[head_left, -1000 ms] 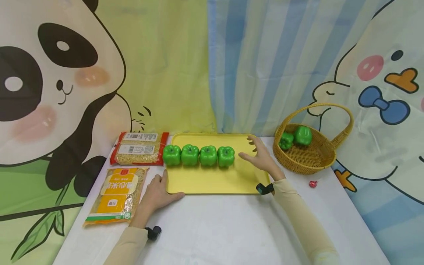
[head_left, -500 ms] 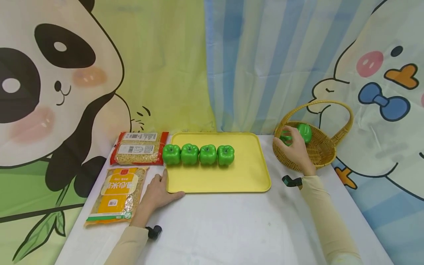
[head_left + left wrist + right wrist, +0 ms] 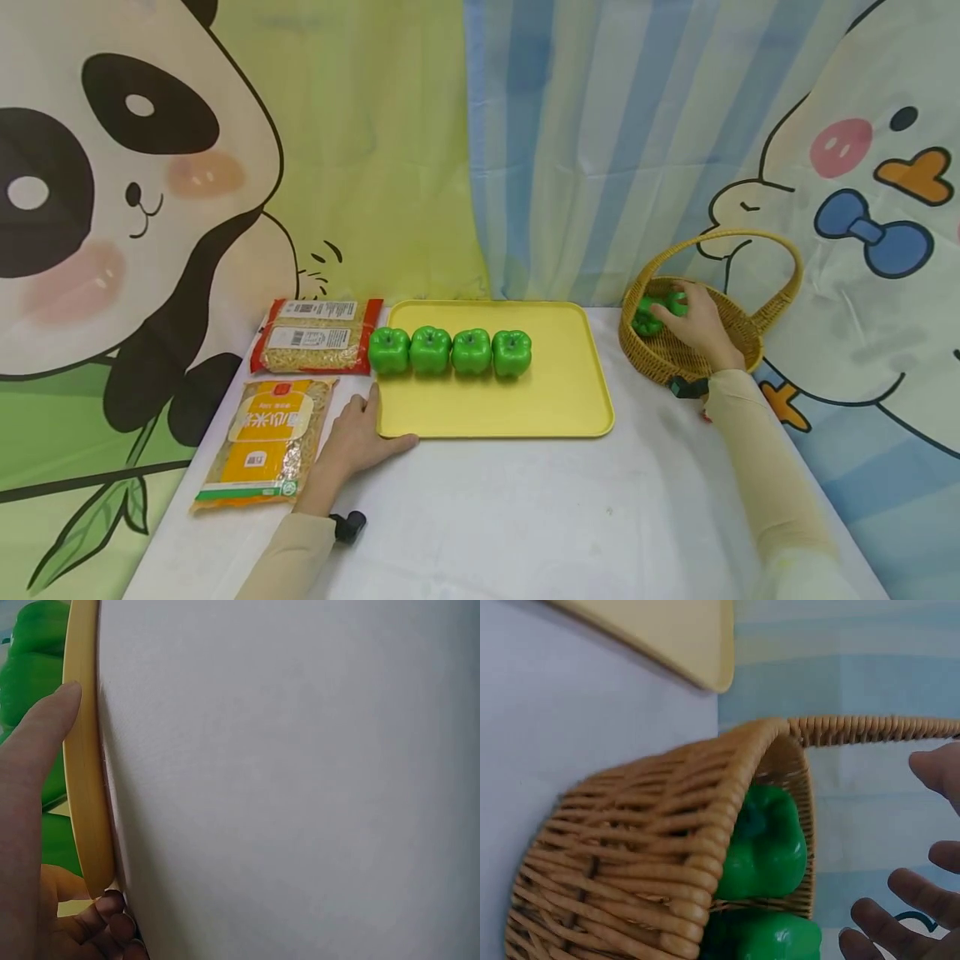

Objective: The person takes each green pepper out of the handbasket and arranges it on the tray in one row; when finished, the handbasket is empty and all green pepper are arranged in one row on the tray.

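Several green peppers point(image 3: 472, 352) stand in a row on the left part of a yellow tray point(image 3: 555, 408). My left hand point(image 3: 358, 437) rests at the tray's front left corner; in the left wrist view its thumb point(image 3: 52, 720) lies against the tray's rim point(image 3: 84, 772), with the other fingers bent beside the corner. At the wicker basket point(image 3: 656, 362), my right hand point(image 3: 703, 327) reaches over the rear right pepper point(image 3: 677, 303), with another pepper point(image 3: 647, 319) to its left. In the right wrist view the fingers of the right hand point(image 3: 915, 907) are spread, holding nothing, beside both peppers point(image 3: 769, 847).
A red-edged grain bag point(image 3: 311, 337) lies at the back left, touching or nearly touching the leftmost pepper. Nearer the front lies a yellow grain bag point(image 3: 262, 442). The basket's tall handle point(image 3: 738, 236) arches over its opening. A small red object point(image 3: 706, 415) is mostly hidden by the right wrist.
My right hand has moved right from above the tray, over the basket's left pepper, to the right pepper. The left hand, tray and peppers have stayed in place.
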Motion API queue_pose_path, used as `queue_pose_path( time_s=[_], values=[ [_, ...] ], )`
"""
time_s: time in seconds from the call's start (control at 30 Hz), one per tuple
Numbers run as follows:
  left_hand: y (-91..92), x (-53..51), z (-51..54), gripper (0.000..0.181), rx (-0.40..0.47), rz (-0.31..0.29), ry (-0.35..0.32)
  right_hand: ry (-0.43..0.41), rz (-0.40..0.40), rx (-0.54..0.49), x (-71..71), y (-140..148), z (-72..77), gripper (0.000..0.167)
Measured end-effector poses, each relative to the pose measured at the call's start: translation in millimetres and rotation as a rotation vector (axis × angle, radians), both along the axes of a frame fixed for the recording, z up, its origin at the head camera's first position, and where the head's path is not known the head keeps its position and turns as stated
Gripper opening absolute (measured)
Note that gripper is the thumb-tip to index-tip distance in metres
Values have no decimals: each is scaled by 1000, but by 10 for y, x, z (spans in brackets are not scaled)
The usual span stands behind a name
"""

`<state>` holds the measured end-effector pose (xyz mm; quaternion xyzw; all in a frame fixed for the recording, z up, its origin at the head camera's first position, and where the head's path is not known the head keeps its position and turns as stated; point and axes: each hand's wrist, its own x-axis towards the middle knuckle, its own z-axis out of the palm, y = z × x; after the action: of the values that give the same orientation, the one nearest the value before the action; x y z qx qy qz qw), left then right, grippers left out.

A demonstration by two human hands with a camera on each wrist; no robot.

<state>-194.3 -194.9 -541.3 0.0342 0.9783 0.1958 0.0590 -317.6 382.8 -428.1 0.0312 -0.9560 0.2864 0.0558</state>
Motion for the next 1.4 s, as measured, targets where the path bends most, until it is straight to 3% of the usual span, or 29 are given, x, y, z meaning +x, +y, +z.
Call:
queue_pose_path(
  time_s=[0.23,0.63,0.97,1.4],
  values=[
    [9,11,-1,134,7,1,-1,-104,51,133,-166,105,38,83],
    [11,-12,13,134,2,3,13,-192,174,207,-422,187,-30,68],
    [10,-9,-14,134,0,2,18,-290,186,256,-551,204,-115,75],
    [18,-10,-2,134,0,15,7,-322,200,252,-598,128,-179,80]
  ],
)
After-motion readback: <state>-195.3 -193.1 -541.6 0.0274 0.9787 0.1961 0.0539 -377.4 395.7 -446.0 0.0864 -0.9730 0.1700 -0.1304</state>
